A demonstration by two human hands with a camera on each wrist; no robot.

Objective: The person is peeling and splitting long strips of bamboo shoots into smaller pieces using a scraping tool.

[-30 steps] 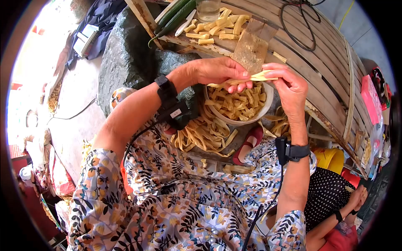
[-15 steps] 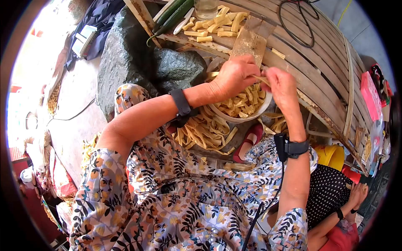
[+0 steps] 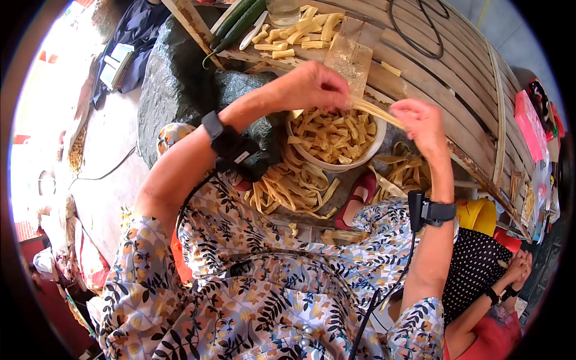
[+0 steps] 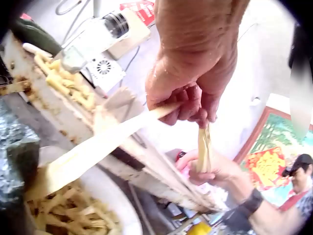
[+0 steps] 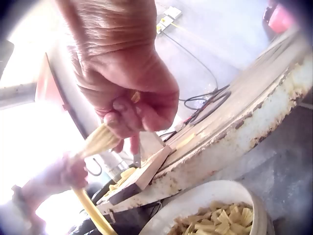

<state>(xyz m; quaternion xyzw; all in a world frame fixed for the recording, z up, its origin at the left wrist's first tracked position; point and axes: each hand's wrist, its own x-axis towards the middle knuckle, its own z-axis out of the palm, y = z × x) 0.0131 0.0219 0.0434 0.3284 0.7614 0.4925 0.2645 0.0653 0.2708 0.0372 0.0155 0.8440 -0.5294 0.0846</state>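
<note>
Left hand [image 3: 321,90]: fingers curled, thumb and fingertips pinching one end of a pale yellow strip [image 3: 377,111]; a loose, flat length [image 4: 98,142] runs from this hand down towards the tub, as seen from the left wrist.

Right hand [image 3: 421,120]: fingers bent, pinching the strip's other end. Hands apart, the strip stretched between them above the far right rim of the tub.

Landmark: white tub [image 3: 332,167], round, open, holding many short cut pieces [image 3: 336,135].

Beyond the tub: slatted wooden table [image 3: 462,90], its metal edge rusted. On it, directly beyond the tub, one worn wooden board [image 3: 353,51], dusted with crumbs; to the board's left, a group of short ridged pieces [image 3: 303,33], a clear vessel of liquid [image 3: 283,12], a white-handled utensil [image 3: 254,29] and dark green cucumbers [image 3: 239,24]; to its right, one single short piece [image 3: 390,69] and, farther off, a black cable [image 3: 420,36].

Left of the tub: dark, glossy plastic sheeting [image 3: 171,84].

Nearer the wearer than the tub: heap of long strips [image 3: 291,187], lower left; red shoe [image 3: 358,201], lower right.

Right of the tub: second heap of strips [image 3: 403,175]; well apart, yellow bucket [image 3: 478,215] and pink box [image 3: 528,127].
</note>
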